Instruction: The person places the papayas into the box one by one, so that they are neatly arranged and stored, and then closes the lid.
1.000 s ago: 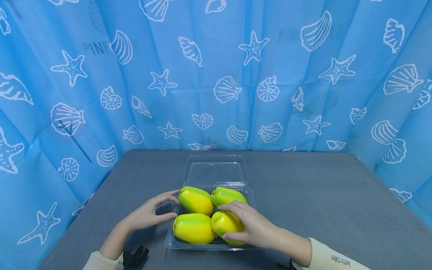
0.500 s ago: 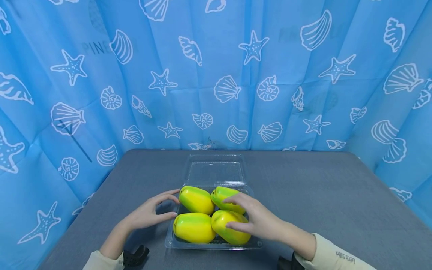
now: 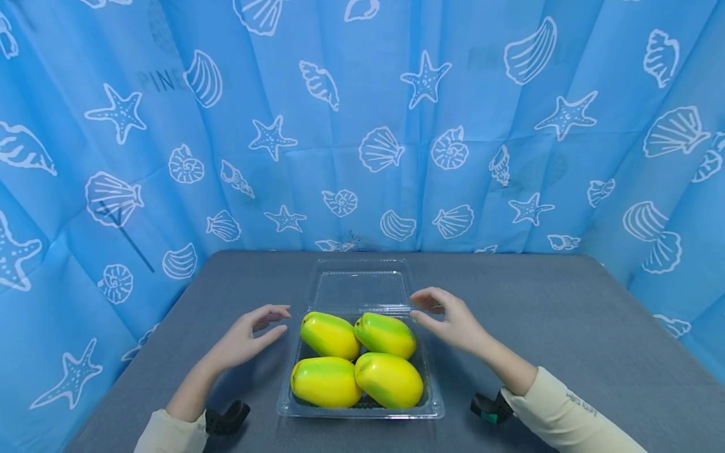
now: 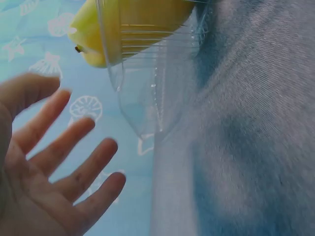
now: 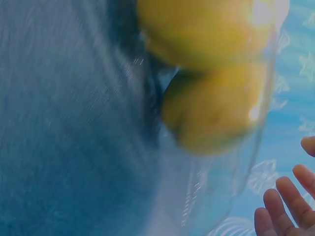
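Observation:
Several yellow-green mangoes (image 3: 328, 382) lie in two rows inside a clear plastic clamshell box (image 3: 283, 409). Its transparent lid (image 3: 362, 286) is folded back, away from me. To the left of the box, my left hand (image 3: 243, 340) hovers with spread, relaxed fingers and holds nothing. My right hand (image 3: 455, 324) is off the box's far right corner, near the lid hinge, with its fingers loosely bent and nothing in them. In the left wrist view, a mango (image 4: 147, 22) shows through the box wall, apart from the left fingers (image 4: 101, 152). Blurred mangoes (image 5: 211, 108) appear in the right wrist view.
The box stands on a table with a grey cloth (image 3: 538, 327). A blue curtain (image 3: 385, 94) printed with white shells and starfish hangs behind and at both sides. Black wrist mounts (image 3: 226, 418) show below the hands.
My right hand has let go of the near right mango and moved up and right, off the fruit. My left hand has drawn slightly back from the box's left side.

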`<act>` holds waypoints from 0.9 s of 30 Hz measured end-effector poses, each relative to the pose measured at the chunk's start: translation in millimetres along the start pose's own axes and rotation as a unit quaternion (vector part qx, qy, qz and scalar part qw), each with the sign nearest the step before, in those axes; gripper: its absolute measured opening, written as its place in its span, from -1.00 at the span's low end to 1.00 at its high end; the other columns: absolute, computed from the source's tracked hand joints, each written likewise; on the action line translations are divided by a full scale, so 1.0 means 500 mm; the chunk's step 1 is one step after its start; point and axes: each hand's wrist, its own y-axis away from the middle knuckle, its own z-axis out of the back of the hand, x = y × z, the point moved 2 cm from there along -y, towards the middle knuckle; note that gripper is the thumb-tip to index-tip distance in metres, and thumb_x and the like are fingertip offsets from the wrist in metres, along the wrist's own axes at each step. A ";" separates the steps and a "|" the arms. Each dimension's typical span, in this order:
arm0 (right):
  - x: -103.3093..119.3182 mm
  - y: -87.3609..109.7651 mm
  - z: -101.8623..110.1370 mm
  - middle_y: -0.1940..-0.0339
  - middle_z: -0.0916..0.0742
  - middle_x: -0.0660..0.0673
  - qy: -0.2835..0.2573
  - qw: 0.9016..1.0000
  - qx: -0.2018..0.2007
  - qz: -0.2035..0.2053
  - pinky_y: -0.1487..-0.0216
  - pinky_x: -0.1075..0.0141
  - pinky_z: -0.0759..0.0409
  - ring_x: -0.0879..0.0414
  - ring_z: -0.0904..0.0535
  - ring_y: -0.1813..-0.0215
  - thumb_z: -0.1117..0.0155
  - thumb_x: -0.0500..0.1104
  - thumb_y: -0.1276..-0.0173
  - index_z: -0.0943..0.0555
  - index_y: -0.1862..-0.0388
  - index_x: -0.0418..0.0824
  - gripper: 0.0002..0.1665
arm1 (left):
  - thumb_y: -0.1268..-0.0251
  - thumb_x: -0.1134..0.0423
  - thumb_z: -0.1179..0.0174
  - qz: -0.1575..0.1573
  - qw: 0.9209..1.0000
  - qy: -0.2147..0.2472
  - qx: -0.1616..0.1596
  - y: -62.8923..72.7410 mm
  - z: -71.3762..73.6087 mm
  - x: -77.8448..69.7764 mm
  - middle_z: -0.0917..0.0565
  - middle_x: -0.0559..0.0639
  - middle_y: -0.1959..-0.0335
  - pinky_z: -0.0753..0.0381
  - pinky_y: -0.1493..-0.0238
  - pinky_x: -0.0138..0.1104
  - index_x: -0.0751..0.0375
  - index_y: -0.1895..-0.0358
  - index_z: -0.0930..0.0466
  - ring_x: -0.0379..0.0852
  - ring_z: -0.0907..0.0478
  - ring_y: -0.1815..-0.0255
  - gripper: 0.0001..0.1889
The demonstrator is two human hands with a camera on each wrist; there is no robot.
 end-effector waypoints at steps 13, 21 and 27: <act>-0.086 -0.032 -0.003 -0.15 -0.56 -0.33 -0.057 0.983 0.025 -0.173 -0.07 0.04 -0.59 -0.23 -0.51 -0.14 -0.13 -0.10 -0.37 -0.41 -0.17 -0.30 -0.54 | -0.41 0.06 0.02 0.104 0.993 0.011 -0.050 -0.064 -0.007 0.009 -0.45 0.23 -0.22 -0.48 -0.19 0.01 0.24 -0.22 -0.33 0.20 -0.43 -0.22 -0.56; -0.098 -0.045 -0.014 -0.24 -0.48 -0.37 -0.118 0.970 0.055 -0.204 -0.11 0.07 -0.59 -0.21 -0.49 -0.20 -0.10 -0.08 -0.40 -0.32 -0.26 -0.32 -0.46 | -0.44 0.06 0.06 0.103 0.995 0.011 -0.006 -0.091 -0.025 0.013 -0.38 0.30 -0.29 -0.38 -0.26 0.08 0.27 -0.33 -0.22 0.27 -0.32 -0.31 -0.48; -0.097 -0.054 -0.022 -0.30 -0.42 -0.39 -0.148 0.962 0.073 -0.216 -0.15 0.09 -0.57 -0.20 -0.46 -0.25 -0.06 -0.08 -0.42 -0.27 -0.31 -0.32 -0.43 | -0.44 0.09 0.07 0.127 0.991 0.032 0.010 -0.100 -0.035 0.014 -0.33 0.28 -0.34 -0.35 -0.27 0.11 0.21 -0.38 -0.16 0.28 -0.29 -0.34 -0.47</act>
